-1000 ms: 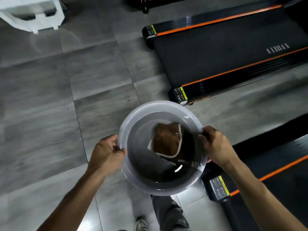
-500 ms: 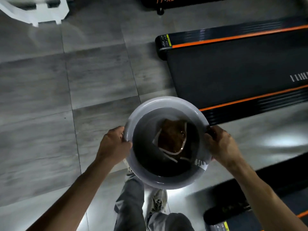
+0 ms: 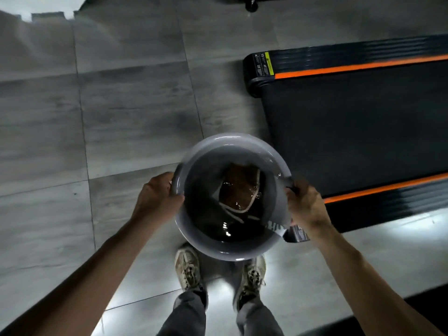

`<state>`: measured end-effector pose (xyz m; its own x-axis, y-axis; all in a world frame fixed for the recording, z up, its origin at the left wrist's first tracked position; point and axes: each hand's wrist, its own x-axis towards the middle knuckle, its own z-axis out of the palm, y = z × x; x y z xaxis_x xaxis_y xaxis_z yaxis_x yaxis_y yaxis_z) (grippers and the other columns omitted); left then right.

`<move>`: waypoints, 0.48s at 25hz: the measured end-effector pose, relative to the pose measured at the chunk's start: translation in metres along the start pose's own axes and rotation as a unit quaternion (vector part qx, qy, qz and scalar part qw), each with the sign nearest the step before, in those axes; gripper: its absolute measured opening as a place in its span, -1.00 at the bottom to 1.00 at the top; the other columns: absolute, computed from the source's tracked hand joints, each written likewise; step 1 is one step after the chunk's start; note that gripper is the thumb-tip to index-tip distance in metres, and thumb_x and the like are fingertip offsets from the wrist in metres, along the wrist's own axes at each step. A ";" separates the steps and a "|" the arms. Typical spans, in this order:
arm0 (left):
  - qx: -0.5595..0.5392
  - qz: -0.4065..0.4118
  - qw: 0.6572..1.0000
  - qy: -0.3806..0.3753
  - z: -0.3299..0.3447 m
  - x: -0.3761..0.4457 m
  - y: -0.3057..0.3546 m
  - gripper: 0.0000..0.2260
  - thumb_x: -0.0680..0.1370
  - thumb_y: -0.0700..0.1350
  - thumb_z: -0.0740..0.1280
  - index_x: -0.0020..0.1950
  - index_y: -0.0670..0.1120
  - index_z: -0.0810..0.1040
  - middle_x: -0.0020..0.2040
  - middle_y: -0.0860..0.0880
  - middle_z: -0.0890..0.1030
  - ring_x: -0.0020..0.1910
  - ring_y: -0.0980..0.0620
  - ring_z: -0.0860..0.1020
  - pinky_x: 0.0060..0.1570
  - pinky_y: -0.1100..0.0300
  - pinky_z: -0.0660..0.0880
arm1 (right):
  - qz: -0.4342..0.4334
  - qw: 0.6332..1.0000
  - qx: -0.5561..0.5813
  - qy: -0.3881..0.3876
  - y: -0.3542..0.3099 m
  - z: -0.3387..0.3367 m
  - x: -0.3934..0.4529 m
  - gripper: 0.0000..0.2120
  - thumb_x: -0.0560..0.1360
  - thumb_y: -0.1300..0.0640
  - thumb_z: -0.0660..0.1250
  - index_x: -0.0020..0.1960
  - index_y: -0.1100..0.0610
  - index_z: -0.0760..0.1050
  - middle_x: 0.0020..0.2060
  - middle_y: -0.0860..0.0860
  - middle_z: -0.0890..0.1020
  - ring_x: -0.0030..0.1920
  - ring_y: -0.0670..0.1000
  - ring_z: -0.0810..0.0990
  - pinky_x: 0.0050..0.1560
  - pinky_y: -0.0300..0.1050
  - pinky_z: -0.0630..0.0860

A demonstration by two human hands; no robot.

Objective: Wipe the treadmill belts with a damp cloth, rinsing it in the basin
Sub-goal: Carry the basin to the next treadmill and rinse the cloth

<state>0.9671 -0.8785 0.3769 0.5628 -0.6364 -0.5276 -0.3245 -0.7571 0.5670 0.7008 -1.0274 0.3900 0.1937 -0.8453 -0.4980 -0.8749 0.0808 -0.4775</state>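
Hands gripping basin rim, cloth apparently submerged between

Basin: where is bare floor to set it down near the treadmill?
Grey tiles left of the treadmill and ahead of the shoes lie bare. Both hands, left and right, grip the basin, cloth inside. It's tighter at the treadmill's near corner.
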 end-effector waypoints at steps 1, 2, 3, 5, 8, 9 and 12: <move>-0.012 -0.012 1.000 0.003 0.012 0.017 -0.010 -0.90 0.40 -0.12 0.38 -0.10 -0.01 0.55 -0.23 -0.03 0.64 -0.23 -0.11 0.63 -0.24 -0.03 0.62 | 0.003 1.000 -0.006 -0.003 0.005 0.015 0.022 -0.67 0.48 -0.08 0.13 0.09 0.07 0.51 -0.11 0.14 0.66 -0.13 0.23 0.67 -0.13 0.16 0.64; -0.023 -0.022 0.999 0.010 0.026 0.036 -0.021 -0.90 0.39 -0.10 0.38 -0.11 0.00 0.56 -0.25 -0.03 0.64 -0.25 -0.10 0.63 -0.25 -0.04 0.62 | 0.003 1.000 -0.017 -0.010 0.009 0.031 0.045 -0.69 0.50 -0.05 0.14 0.08 0.12 0.50 -0.13 0.15 0.64 -0.14 0.24 0.66 -0.11 0.16 0.63; -0.037 -0.030 0.999 0.013 0.042 0.054 -0.033 -0.89 0.36 -0.10 0.39 -0.12 0.00 0.57 -0.27 -0.02 0.64 -0.27 -0.08 0.63 -0.27 -0.05 0.62 | 0.002 1.000 -0.026 -0.017 0.015 0.048 0.068 -0.75 0.55 0.01 0.17 0.08 0.16 0.49 -0.14 0.15 0.62 -0.15 0.23 0.64 -0.09 0.13 0.62; -0.080 -0.045 0.996 0.009 0.077 0.093 -0.055 -0.83 0.28 -0.12 0.39 -0.14 -0.01 0.59 -0.30 -0.04 0.64 -0.31 -0.10 0.63 -0.32 -0.09 0.62 | 0.000 0.999 -0.037 -0.026 0.034 0.082 0.113 -0.83 0.59 0.10 0.19 0.08 0.17 0.47 -0.11 0.17 0.60 -0.12 0.25 0.64 -0.07 0.16 0.62; -0.117 -0.064 0.991 -0.004 0.125 0.143 -0.090 -0.78 0.21 -0.17 0.36 -0.15 -0.05 0.59 -0.29 -0.11 0.64 -0.31 -0.18 0.64 -0.35 -0.13 0.62 | 0.002 0.998 -0.054 -0.041 0.069 0.137 0.170 -0.82 0.56 0.10 0.20 0.07 0.17 0.49 -0.04 0.23 0.62 -0.08 0.32 0.64 -0.05 0.23 0.61; -0.123 -0.066 0.990 -0.008 0.143 0.160 -0.104 -0.78 0.21 -0.19 0.36 -0.16 -0.05 0.59 -0.30 -0.11 0.64 -0.30 -0.18 0.64 -0.34 -0.13 0.62 | 0.004 0.997 -0.057 -0.046 0.085 0.159 0.188 -0.81 0.56 0.09 0.19 0.07 0.17 0.49 -0.05 0.22 0.63 -0.08 0.30 0.65 -0.04 0.22 0.61; -0.130 -0.062 0.989 -0.015 0.189 0.204 -0.146 -0.72 0.17 -0.15 0.33 -0.15 -0.01 0.60 -0.29 -0.09 0.64 -0.27 -0.16 0.65 -0.34 -0.10 0.63 | 0.014 0.998 -0.050 -0.046 0.120 0.220 0.231 -0.78 0.54 0.04 0.18 0.04 0.16 0.48 -0.10 0.21 0.64 -0.11 0.30 0.65 -0.05 0.18 0.60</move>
<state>0.9851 -0.9253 0.0666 0.5621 -0.5476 -0.6198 -0.0460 -0.7689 0.6377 0.7379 -1.0966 0.0582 0.2040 -0.7909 -0.5769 -0.9197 0.0471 -0.3898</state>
